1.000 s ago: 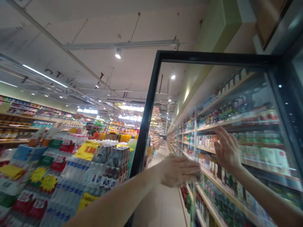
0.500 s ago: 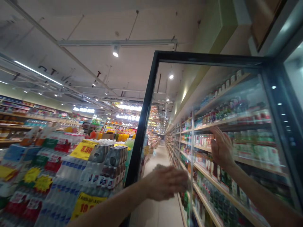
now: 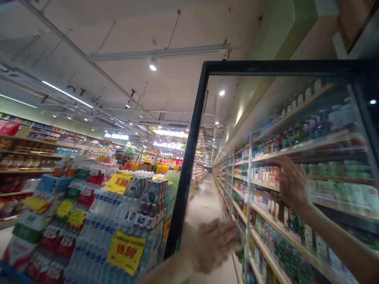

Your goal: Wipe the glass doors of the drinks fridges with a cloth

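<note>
A glass door (image 3: 192,152) with a black frame stands swung out before me, and the shelves show through its pane. My left hand (image 3: 217,244) is low at the pane, its fingers pointing right. Motion smears it, so I cannot tell whether anything is under the palm. Higher up and to the right, my right hand (image 3: 293,183) is raised with its fingers stretched out. It seems to lie flat at the glass, and no object shows in it.
On the left stand stacked packs of bottled drinks (image 3: 97,221) with yellow price signs (image 3: 126,252). Long shelves of bottles (image 3: 272,221) run along the right. A pale floor aisle (image 3: 204,201) leads away between them.
My view has turned slightly left, so the door and shelves sit farther right. My left hand is a little lower at the pane. My right hand keeps about the same place at the glass.
</note>
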Demonstrator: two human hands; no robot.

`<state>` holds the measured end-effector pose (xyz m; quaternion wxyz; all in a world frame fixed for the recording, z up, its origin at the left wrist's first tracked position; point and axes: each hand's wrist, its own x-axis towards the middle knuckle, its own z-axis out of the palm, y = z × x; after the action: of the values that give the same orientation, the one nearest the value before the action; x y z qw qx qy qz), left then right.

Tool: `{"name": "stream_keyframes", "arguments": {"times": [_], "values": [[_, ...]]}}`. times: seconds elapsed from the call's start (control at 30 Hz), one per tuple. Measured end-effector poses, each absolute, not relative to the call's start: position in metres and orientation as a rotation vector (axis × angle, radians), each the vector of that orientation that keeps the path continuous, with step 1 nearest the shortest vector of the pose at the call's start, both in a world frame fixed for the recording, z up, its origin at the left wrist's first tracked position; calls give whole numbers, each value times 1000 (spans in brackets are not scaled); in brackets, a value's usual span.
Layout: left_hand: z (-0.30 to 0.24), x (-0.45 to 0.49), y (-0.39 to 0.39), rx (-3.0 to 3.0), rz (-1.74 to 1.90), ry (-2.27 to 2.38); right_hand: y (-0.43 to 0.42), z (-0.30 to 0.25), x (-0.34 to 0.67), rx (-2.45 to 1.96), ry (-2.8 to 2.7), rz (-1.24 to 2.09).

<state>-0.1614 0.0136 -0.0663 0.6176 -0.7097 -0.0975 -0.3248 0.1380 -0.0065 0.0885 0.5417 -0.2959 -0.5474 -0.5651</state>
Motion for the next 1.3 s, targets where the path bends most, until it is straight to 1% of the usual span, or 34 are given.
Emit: {"name": "stream_keyframes", "arguments": {"times": [0.1, 0.13, 0.2, 0.23, 0.33, 0.4, 0.43, 0.47, 0.6, 0.67, 0.73, 0.83, 0.9, 0.97, 1.03, 1.1, 1.13, 1.23, 1.3], "values": [[-1, -161, 18, -1558, -1125, -626, -5, 88, 139, -702, -1302, -1336], [14, -159, 19, -1514, -1247, -742, -4, 88, 139, -697, -1303, -1336], [20, -155, 18, -1488, -1333, -820, -4, 88, 139, -686, -1304, -1332], [13, -153, 17, -1520, -1277, -771, -4, 88, 139, -680, -1300, -1322], [-23, -151, 14, -1668, -861, -361, -5, 88, 139, -671, -1296, -1263], [-26, -153, 14, -1694, -687, -171, -5, 89, 140, -665, -1297, -1208], [-16, -154, 15, -1689, -695, -167, -5, 89, 141, -664, -1298, -1186], [0, -155, 16, -1675, -775, -238, -5, 89, 142, -664, -1295, -1169], [83, -144, 17, -1535, -1294, -726, -7, 88, 142, -657, -1278, -1132], [99, -124, 13, -1527, -1368, -767, -8, 87, 142, -659, -1267, -1111], [89, -98, 8, -1598, -1256, -617, -9, 87, 143, -657, -1250, -1078], [60, -64, 3, -1703, -925, -250, -9, 88, 145, -603, -1217, -1000], [59, -58, 3, -1729, -777, -103, -8, 88, 147, -558, -1194, -941], [77, -62, 4, -1732, -844, -181, -7, 88, 148, -501, -1187, -886], [99, -69, 5, -1697, -1071, -429, -5, 88, 148, -439, -1199, -850], [103, -70, 3, -1657, -1208, -605, -5, 88, 147, -404, -1213, -829], [96, -67, 3, -1668, -1171, -587, -5, 88, 146, -404, -1216, -826], [57, -59, 1, -1745, -771, -212, -5, 88, 146, -398, -1218, -826], [44, -66, 3, -1749, -604, -49, -4, 88, 147, -380, -1217, -815]]}}
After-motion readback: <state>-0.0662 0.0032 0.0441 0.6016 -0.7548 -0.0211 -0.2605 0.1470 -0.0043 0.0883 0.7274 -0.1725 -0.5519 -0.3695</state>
